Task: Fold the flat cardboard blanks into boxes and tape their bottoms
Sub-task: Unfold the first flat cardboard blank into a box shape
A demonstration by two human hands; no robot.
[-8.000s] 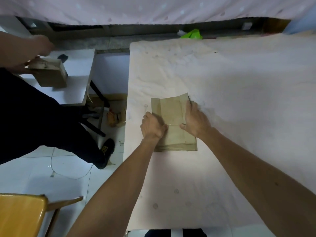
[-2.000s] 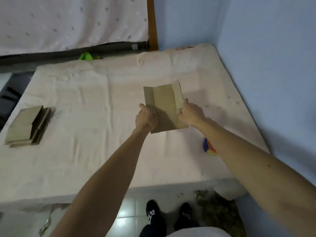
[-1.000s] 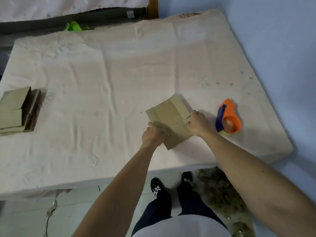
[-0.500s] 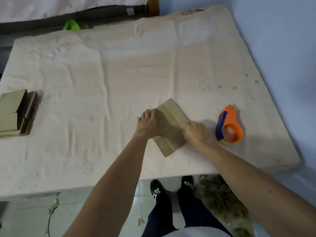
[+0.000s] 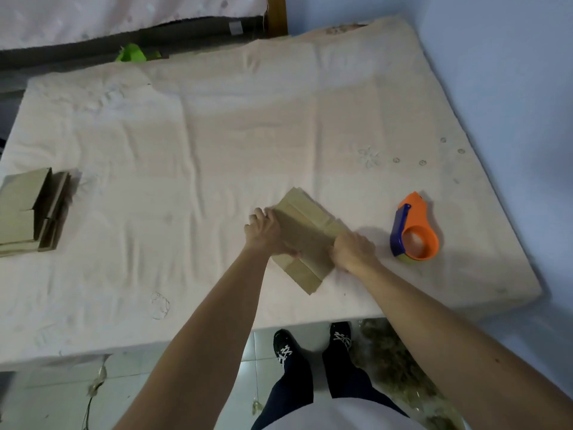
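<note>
While left hand (image 5: 266,232) and right hand (image 5: 352,251) gripped the cardboard blank (image 5: 305,234), tape dispenser (image 5: 415,231) lay near; spare blanks (image 5: 21,209) well apart.

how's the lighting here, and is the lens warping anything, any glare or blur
Head view: dim, flat, bluish light with no glare; the tape dispenser throws only a soft shadow toward the right hand. Head view: wide-angle warp bows the edges of the padded surface and stretches the forearms near the bottom corners. Head view: the cardboard blank and left hand look slightly soft, not smeared.
</note>
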